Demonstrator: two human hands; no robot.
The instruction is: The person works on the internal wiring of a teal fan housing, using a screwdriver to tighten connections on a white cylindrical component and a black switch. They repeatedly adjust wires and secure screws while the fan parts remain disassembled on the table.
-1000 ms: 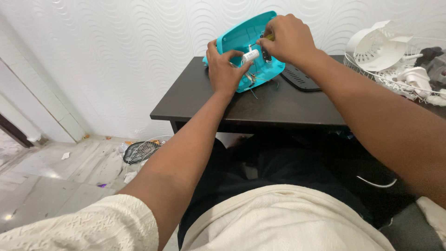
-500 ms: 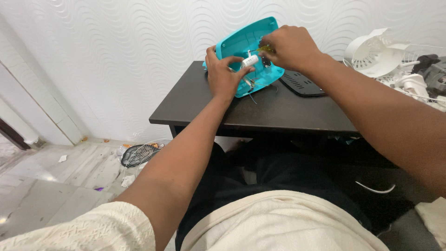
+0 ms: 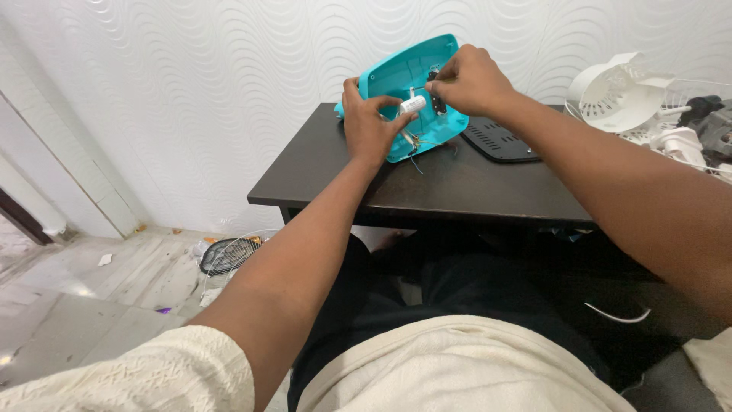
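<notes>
Gripping the turquoise plastic housing [image 3: 415, 91] by its lower left edge, the left hand [image 3: 371, 126] props it tilted up on the far middle of the dark table [image 3: 427, 187], its hollow inside facing the person and its top edge close to the wavy white wall [image 3: 191, 84]. The fingers are wrapped around the shell's rim and the thumb reaches in toward a small white cylindrical part [image 3: 412, 104] seated inside. The right hand [image 3: 469, 80] is bunched over the upper right of the shell, fingertips pressed together on something small at a black component [image 3: 436, 101]; what exactly is pinched I cannot tell. Thin wires [image 3: 415, 149] trail from the shell's lower edge onto the tabletop. Against the views half a second and a second earlier, the housing stays in the same spot and at much the same tilt, and both hands keep their places on it; only the camera has shifted slightly, so the work inside the shell appears to be continuing rather than moving on. A black slotted cover [image 3: 499, 141] lies flat just right of the housing, and white fan parts [image 3: 621, 95] sit in a heap off the table's right end. A wire fan guard [image 3: 229, 252] lies on the floor to the left.
</notes>
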